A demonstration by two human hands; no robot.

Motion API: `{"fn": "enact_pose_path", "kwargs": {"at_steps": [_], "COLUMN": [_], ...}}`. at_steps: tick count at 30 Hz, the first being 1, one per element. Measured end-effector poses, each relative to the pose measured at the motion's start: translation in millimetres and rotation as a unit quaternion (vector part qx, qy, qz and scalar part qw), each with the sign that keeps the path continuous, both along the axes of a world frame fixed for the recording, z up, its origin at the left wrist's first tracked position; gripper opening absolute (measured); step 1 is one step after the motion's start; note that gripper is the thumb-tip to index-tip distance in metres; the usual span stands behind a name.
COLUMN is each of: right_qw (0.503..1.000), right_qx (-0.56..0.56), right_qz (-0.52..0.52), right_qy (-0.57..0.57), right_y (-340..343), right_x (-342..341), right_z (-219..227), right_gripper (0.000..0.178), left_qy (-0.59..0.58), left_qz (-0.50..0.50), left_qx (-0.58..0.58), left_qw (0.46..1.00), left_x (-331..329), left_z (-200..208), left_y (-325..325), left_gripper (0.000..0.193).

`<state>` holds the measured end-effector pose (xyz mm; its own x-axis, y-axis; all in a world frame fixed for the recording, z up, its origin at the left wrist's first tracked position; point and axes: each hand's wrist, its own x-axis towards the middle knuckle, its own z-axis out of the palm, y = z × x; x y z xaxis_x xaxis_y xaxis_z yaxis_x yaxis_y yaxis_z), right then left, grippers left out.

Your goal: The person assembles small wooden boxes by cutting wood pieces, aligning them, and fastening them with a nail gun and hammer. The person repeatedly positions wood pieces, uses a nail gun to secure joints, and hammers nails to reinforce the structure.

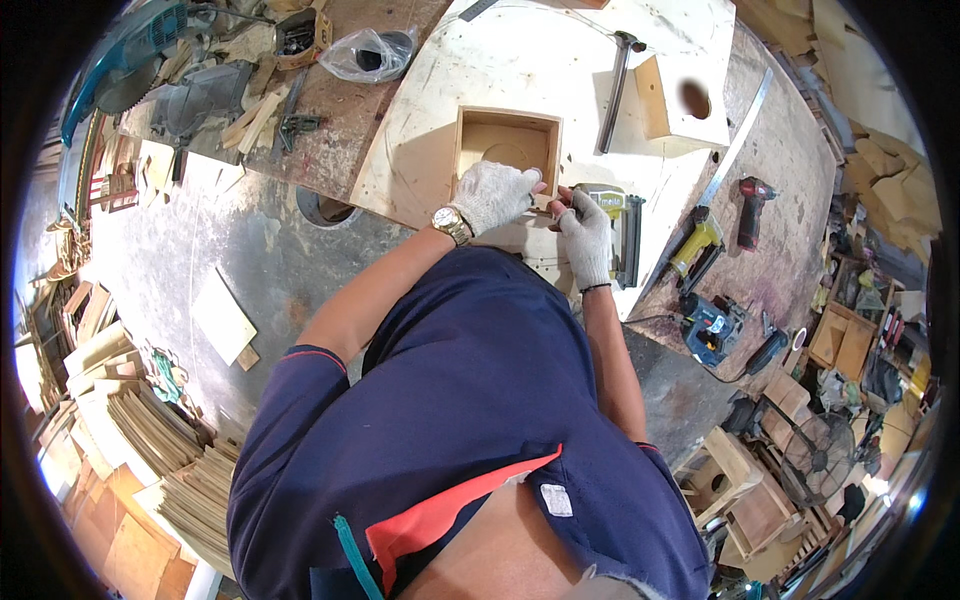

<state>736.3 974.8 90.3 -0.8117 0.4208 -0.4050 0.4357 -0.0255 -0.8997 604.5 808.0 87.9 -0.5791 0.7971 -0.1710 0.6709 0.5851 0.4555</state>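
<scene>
A small open wooden box (510, 117) lies on a white board (415, 135) in front of me, with a round outline inside. My left hand (495, 197), in a pale knit glove, curls over the box's near wall. Close to the near right corner, my right hand (585, 235) bends its bare fingertips against the wood; whether a small piece is between them is hidden. Just right of that hand lies a yellow-green nail gun (630, 240) with a dark magazine. Beyond it are a hammer (613, 100) and a second wooden box (655, 100) with a round hole.
Rightward lie a metal ruler (738, 140), another yellow-green nail gun (697, 243), a red-black drill (752, 212) and a blue jigsaw (712, 328). A teal power saw (145, 50) stands far left. Stacked wood panels (160, 430) fill the lower left; a fan (815, 450) is lower right.
</scene>
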Motion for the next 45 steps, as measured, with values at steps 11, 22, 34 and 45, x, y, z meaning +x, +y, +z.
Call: {"fn": "enact_pose_path", "kwargs": {"at_steps": [11, 22, 34, 45], "right_qw": [0.993, 0.938, 0.805, 0.986], "right_qx": [-0.103, 0.343, 0.552, -0.072], "right_qz": [-0.052, 0.046, 0.153, -0.143], "right_qy": [0.002, -0.015, -0.157, 0.053], "right_y": [-1.9, 77.8, 119.5, 123.1], "right_x": [2.0, -77.3, -152.3, -98.8], "right_z": [-25.3, -14.1, -67.4, -18.0], "right_gripper": [0.024, 0.043, 0.065, 0.017], "left_qy": [0.117, 0.084, 0.042, 0.041], "left_qz": [0.001, 0.029, 0.034, 0.048], "left_qx": [-0.06, -0.036, -0.068, -0.023], "left_qw": [0.991, 0.995, 0.996, 0.998], "left_x": [30.1, 32.9, 33.6, 29.8], "left_z": [-7.1, 1.9, 6.7, 2.6], "left_y": [5.5, 6.7, 10.7, -3.7], "left_gripper": [0.052, 0.055, 0.06, 0.057]}}
